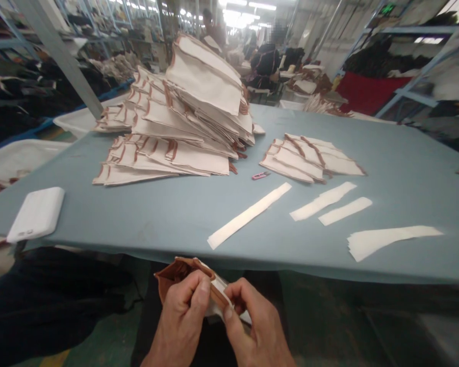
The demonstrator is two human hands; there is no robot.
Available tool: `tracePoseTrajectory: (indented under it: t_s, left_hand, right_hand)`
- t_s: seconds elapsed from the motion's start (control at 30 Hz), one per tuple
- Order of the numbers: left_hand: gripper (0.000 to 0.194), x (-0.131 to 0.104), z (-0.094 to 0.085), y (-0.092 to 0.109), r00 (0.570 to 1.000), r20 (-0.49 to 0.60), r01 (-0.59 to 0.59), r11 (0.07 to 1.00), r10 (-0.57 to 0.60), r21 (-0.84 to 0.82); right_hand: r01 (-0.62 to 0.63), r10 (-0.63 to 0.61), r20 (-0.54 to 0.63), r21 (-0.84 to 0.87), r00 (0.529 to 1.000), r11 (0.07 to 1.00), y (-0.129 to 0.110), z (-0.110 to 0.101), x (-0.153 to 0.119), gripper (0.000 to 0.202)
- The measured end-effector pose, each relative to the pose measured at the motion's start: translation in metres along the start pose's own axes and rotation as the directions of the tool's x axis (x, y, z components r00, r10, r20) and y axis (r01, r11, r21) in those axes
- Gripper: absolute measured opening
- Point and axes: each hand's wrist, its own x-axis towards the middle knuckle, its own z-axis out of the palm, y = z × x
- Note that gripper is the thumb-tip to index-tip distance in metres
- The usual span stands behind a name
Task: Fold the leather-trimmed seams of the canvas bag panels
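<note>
Was lit by ceiling lamps (262,6), with glare; was dim under the counter (168,214), blurred and stretched at edges.

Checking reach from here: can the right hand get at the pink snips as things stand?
Probably, if freed: the right hand pinches the brown-and-white fabric piece, but the pink snips lie uncovered on the table, with just a flat pale strip between.

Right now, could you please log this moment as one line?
left hand: pinching brown-and-cream fabric piece | right hand: pinching its edge | pink thread snips: on table
</note>
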Motion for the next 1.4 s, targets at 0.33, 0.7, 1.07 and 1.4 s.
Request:
tracePoseTrajectory:
  t_s: [0.33, 0.7, 1.07, 1.4]
  left_hand:
    - [0.049, 0.002, -0.006, -0.025, 0.890, -0.302, 0.297, 0.937, -0.342, -0.185]
    - [0.049, 0.021, -0.021, -0.020, 0.980, -0.143, 0.137, 0.990, -0.142, -0.043]
    - [0.042, 0.025, -0.031, -0.049, 0.986, -0.166, 0.026, 0.989, -0.002, 0.143]
    - [0.040, 0.033, -0.010, -0.069, 0.980, -0.141, -0.091, 0.952, 0.137, 0.291]
  right_hand:
    - [-0.116, -0.022, 0.240, 0.543, 0.971, 0.832, 0.016, 0.016, 0.021, 0.044]
    - [-0.100, 0.078, 0.117, 0.190, 0.990, 0.977, 0.017, 0.024, 0.031, 0.015]
    - [0.157, -0.149, 0.074, -0.103, 0.986, 0.982, 0.019, 0.023, 0.050, 0.010]
    - [0.318, -0.433, -0.020, -0.649, 0.901, 0.691, 0.051, 0.029, 0.111, 0.015]
